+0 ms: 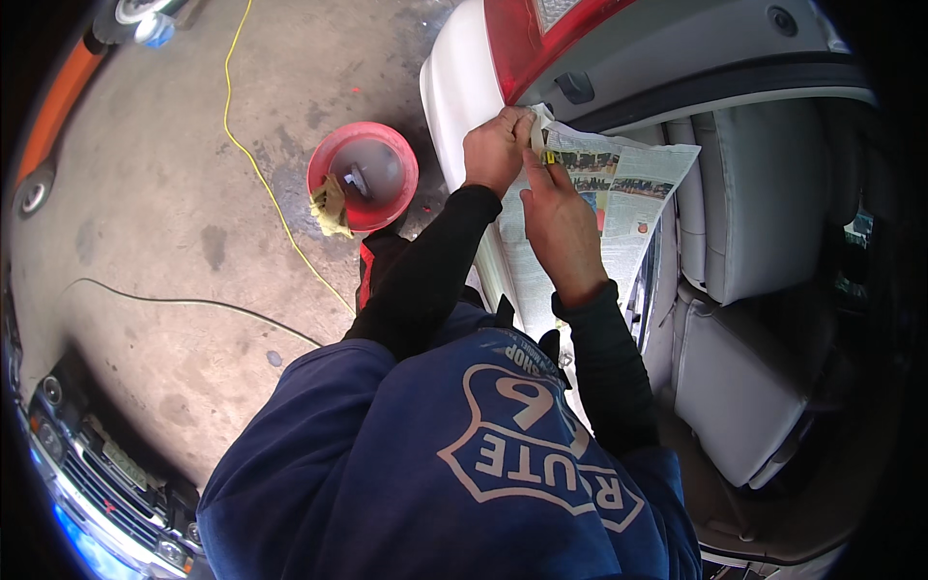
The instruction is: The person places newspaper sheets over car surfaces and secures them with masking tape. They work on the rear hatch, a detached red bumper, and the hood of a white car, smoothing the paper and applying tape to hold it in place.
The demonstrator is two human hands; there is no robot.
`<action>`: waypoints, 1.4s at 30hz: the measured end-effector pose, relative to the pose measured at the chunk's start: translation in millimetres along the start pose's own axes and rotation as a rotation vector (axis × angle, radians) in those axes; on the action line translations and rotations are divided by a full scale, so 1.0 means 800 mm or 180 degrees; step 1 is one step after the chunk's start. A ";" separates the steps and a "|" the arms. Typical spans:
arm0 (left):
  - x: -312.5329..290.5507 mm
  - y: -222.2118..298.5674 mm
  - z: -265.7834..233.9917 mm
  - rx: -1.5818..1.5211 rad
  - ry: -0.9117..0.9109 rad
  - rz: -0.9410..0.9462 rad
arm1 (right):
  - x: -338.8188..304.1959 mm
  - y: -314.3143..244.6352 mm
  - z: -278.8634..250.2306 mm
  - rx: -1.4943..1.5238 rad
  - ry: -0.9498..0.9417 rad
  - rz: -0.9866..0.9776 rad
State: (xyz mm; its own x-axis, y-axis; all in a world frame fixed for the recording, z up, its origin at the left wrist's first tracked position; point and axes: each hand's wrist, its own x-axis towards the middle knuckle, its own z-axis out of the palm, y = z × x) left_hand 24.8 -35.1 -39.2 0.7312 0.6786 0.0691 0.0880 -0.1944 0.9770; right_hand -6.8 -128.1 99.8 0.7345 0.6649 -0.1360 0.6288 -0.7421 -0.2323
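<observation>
A printed newspaper sheet (628, 208) covers the white car's rear corner, below the red tail light (517, 58), with its right part hanging over the opening. A pale strip that looks like masking tape (539, 121) runs along its upper left edge. My left hand (495, 150) is closed on that edge, fingertips pinching the paper against the car body. Close beside it, my right hand (565, 232) presses onto the same edge, index finger pointing up and the other fingers bent. A small yellow patch shows by its fingertips; whether it is print or an object I cannot make out.
Left of me stands a red bucket (315, 159) of cloudy water, a yellow rag (331, 207) over its rim. A yellow cord (253, 159) and a dark hose (184, 300) cross the concrete floor. Grey seats (739, 387) fill the car's interior. Other vehicles stand at left.
</observation>
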 end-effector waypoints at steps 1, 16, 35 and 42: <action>-0.001 -0.002 0.002 -0.0044 -0.0001 -0.0076 | 0.001 0.000 0.000 -0.0015 -0.0028 0.0012; -0.005 -0.005 0.010 -0.0656 0.0073 -0.0480 | 0.007 0.005 0.005 -0.0060 0.0001 -0.0006; -0.020 -0.008 -0.020 -0.0763 -0.0965 0.0328 | -0.008 0.018 -0.015 -0.1071 -0.0200 0.0060; -0.027 0.009 -0.008 -0.0017 -0.0795 0.0317 | -0.010 0.048 -0.002 -0.0800 0.0022 0.0126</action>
State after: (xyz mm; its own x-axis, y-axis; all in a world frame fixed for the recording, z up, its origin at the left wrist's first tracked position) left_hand 5.0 -46.8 -32.0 0.8804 0.4604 0.1137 0.0041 -0.2472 0.9690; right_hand 11.9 -161.9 93.5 0.7609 0.6350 -0.1334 0.6426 -0.7659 0.0198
